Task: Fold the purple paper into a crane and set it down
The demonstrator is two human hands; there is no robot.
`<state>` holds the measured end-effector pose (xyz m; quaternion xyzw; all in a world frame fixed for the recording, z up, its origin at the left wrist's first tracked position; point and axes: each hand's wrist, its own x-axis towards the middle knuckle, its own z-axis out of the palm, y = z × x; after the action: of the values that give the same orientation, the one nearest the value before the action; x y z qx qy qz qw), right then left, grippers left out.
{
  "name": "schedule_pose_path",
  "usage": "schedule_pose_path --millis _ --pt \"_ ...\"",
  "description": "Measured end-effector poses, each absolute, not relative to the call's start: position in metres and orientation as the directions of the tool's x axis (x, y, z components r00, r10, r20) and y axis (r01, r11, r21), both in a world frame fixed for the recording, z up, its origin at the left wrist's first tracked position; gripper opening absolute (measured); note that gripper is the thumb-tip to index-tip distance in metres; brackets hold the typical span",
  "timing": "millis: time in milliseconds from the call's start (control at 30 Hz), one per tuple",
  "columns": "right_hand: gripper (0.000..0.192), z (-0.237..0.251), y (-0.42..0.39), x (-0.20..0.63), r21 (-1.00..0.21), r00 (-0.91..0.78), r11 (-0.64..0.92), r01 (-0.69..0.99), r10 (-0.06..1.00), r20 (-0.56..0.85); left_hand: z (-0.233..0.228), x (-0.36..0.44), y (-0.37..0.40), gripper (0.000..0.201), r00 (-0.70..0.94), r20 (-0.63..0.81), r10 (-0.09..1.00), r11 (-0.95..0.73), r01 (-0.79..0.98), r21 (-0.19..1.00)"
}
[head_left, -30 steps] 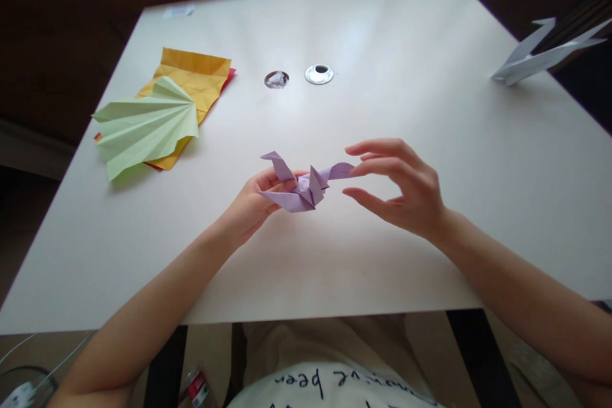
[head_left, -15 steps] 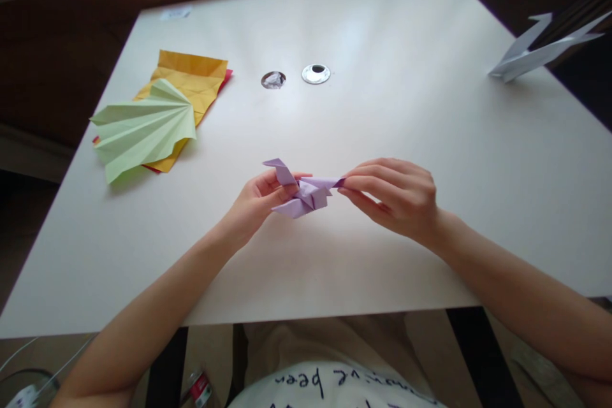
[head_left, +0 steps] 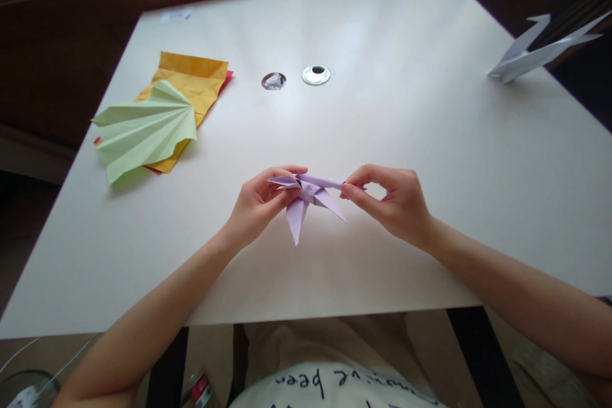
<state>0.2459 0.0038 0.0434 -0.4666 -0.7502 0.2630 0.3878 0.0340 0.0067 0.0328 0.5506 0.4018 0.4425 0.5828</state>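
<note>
A folded purple origami piece (head_left: 308, 191) with several pointed flaps is held above the near half of the white table (head_left: 382, 115). My left hand (head_left: 258, 204) pinches its left side between thumb and fingers. At the other end, my right hand (head_left: 394, 201) grips the tip of a narrow arm of the paper with thumb and forefinger. Two flaps point down toward me, and one points left over my left thumb. Part of the paper is hidden behind my left fingers.
Left on the table lie a pleated light green paper (head_left: 148, 131), a creased yellow paper (head_left: 191, 70) and red paper under them. Two round holes (head_left: 273, 81) pierce the tabletop beyond my hands. A white folded paper bird (head_left: 530, 60) stands near the right edge.
The purple origami has turned in my hands, so its flaps now spread downward. My right hand has rotated, its thumb and forefinger now forming a loop at the tip.
</note>
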Motion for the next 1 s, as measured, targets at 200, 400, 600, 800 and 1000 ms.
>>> schedule_pose_path --millis 200,400,600,800,1000 --pt "0.014 0.044 0.004 0.247 -0.888 -0.235 0.272 0.371 0.952 0.194 0.031 0.034 0.007 0.012 0.292 0.014 0.956 0.007 -0.071 0.997" --pt "0.015 0.042 0.007 0.247 -0.99 -0.216 0.017 0.142 0.976 -0.014 0.031 0.034 0.007 0.008 0.299 0.039 0.954 -0.022 -0.059 0.998" --pt "0.018 0.042 0.014 0.247 -0.978 -0.284 -0.203 -0.041 0.941 -0.183 0.03 0.034 0.007 0.008 0.336 0.02 0.942 -0.001 -0.057 0.998" --pt "0.019 0.037 0.019 0.249 -0.901 -0.35 -0.412 -0.138 0.871 -0.345 0.026 0.032 0.007 0.012 0.386 -0.015 0.922 0.028 -0.028 0.999" --pt "0.018 0.033 0.021 0.25 -0.864 -0.383 -0.473 -0.17 0.84 -0.384 0.024 0.031 0.007 0.012 0.4 -0.058 0.914 0.077 -0.031 0.997"
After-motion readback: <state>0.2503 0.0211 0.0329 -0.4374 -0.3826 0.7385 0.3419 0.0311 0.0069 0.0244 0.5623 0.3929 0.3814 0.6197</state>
